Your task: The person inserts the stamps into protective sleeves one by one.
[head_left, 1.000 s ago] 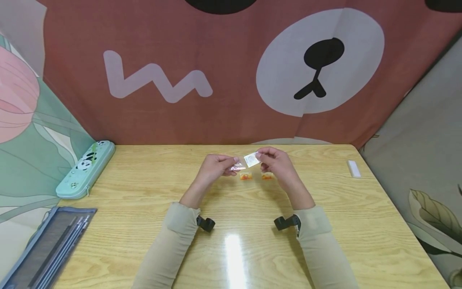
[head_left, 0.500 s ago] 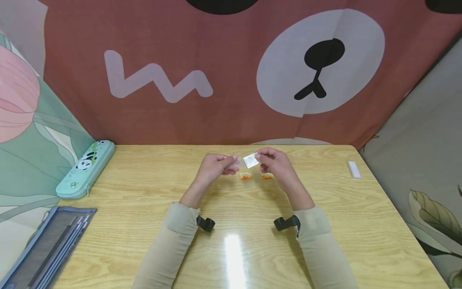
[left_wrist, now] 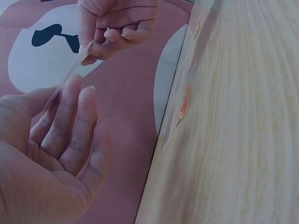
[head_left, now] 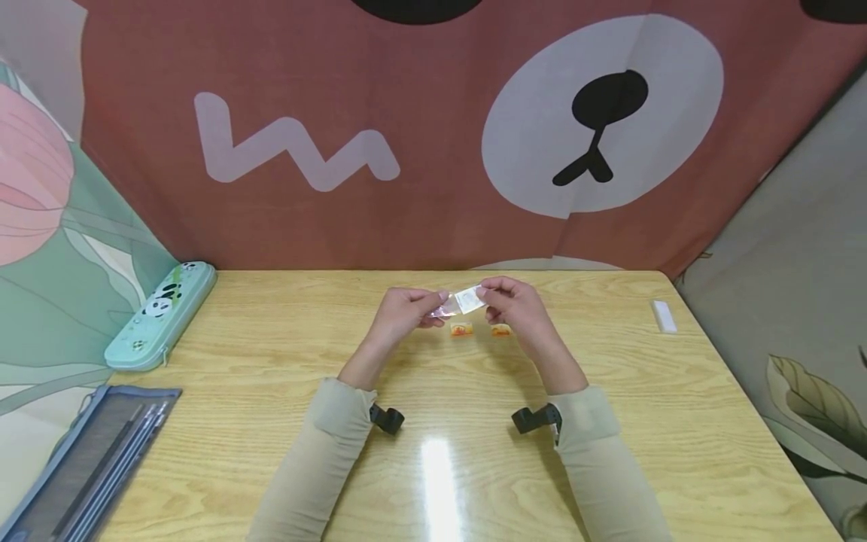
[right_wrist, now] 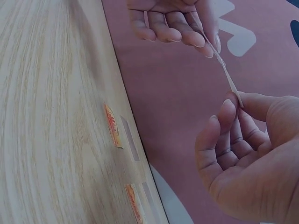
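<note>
Above the far part of the wooden table, my left hand (head_left: 403,312) pinches a small clear, shiny plastic piece (head_left: 445,306) between thumb and fingers. Facing it, my right hand (head_left: 520,307) pinches a small white printed paper piece (head_left: 467,299) by its right end. In the head view the two pieces meet or overlap; the right wrist view shows them edge-on as one thin slanting line (right_wrist: 230,78). Below the hands, two small orange printed pieces (head_left: 462,330) lie side by side on the table, the right-hand one (head_left: 500,330) close under my right hand.
A mint panda pencil case (head_left: 161,316) lies at the back left. In front of it is a blue mesh pouch (head_left: 115,459) with several pencils inside. A white block (head_left: 664,317) lies near the right edge. A brown bear-print cloth (head_left: 339,226) hangs behind the table.
The white paper piece has shifted slightly left against the clear plastic piece, where a gap showed before. The clear piece has tilted back into plain view. The orange pieces have not moved.
</note>
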`<act>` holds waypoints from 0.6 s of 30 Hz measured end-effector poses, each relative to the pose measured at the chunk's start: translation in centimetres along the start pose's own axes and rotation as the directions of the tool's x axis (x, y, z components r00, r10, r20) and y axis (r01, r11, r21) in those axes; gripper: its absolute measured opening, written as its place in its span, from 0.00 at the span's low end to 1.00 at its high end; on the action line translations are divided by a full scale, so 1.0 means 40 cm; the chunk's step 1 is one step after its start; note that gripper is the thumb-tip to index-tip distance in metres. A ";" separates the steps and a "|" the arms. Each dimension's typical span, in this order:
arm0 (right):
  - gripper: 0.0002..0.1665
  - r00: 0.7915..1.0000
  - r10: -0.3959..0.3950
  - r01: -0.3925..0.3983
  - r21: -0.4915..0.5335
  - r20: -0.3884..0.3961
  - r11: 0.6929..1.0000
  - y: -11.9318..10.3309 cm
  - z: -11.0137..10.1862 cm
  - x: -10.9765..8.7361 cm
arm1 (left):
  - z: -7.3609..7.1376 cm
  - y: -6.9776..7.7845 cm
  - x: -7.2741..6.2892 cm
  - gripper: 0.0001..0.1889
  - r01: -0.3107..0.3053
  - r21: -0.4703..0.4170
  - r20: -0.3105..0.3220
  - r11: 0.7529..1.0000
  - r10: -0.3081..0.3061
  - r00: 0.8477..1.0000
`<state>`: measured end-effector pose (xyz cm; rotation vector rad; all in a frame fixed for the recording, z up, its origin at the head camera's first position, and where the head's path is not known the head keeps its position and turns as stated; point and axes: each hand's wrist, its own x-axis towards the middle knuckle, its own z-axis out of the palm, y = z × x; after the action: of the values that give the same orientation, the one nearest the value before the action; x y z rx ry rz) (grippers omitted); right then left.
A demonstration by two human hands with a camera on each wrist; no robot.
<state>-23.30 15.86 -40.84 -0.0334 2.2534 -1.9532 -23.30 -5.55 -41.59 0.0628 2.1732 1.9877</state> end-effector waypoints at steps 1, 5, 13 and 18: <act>0.18 1.000 0.001 -0.001 -0.001 -0.002 1.000 0.001 0.001 0.000 | 0.000 0.000 0.000 0.17 0.002 0.004 0.002 1.000 -0.002 1.000; 0.18 1.000 0.009 -0.009 -0.001 -0.015 1.000 0.004 0.002 0.001 | 0.001 -0.001 0.001 0.18 0.014 0.019 0.011 1.000 -0.014 1.000; 0.17 0.999 0.006 -0.006 0.000 -0.051 1.000 0.010 0.002 0.004 | 0.004 0.000 -0.002 0.15 0.028 0.028 0.032 0.999 -0.029 0.999; 0.16 0.997 0.018 -0.017 0.009 -0.072 1.000 0.008 0.003 0.005 | 0.007 -0.001 -0.003 0.14 0.017 -0.005 0.062 1.000 -0.016 0.998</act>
<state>-23.45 15.75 -41.18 0.0583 2.2812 -1.9861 -23.15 -5.28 -41.66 0.1036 2.1231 1.9567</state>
